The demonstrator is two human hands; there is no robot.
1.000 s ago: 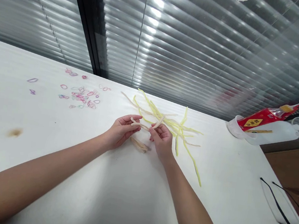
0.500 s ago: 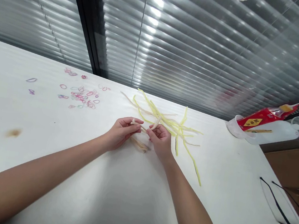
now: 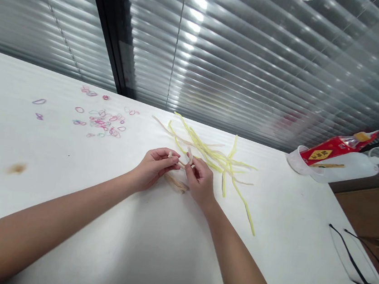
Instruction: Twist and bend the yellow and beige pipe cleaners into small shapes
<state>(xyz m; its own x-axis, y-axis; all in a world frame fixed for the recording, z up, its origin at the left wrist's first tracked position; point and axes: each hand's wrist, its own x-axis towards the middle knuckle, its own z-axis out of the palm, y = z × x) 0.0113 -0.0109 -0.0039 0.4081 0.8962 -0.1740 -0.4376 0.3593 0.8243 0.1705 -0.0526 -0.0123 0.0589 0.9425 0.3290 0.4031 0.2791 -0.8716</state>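
Observation:
My left hand (image 3: 154, 167) is closed, its thumb and fingers pinching a cream pipe cleaner whose pale end pokes up. Close by on the right, my right hand (image 3: 201, 180) pinches the same pipe cleaner (image 3: 190, 156), and a bent part of it stands up above the fingertips. A short stretch spans the gap between both hands. Beneath them on the table lies a tan bundle (image 3: 176, 184), partly covered by my left hand. Just behind my right hand, loose yellow pipe cleaners (image 3: 205, 148) and a few cream ones lie crossed in a heap.
Many small coloured elastic bands (image 3: 101, 122) are scattered on the white table (image 3: 96, 241) at the left, near a brown stain (image 3: 17, 168). At the right stand a clear cup (image 3: 300, 161), a red packet (image 3: 329, 148) and a white bottle (image 3: 354, 169). Black glasses (image 3: 355, 261) lie at the right edge.
My right hand has shifted slightly left and turned. The cream pipe cleaner's free part, slanting up to the right before, now stands shorter and bent above the fingertips. My left hand stays in place.

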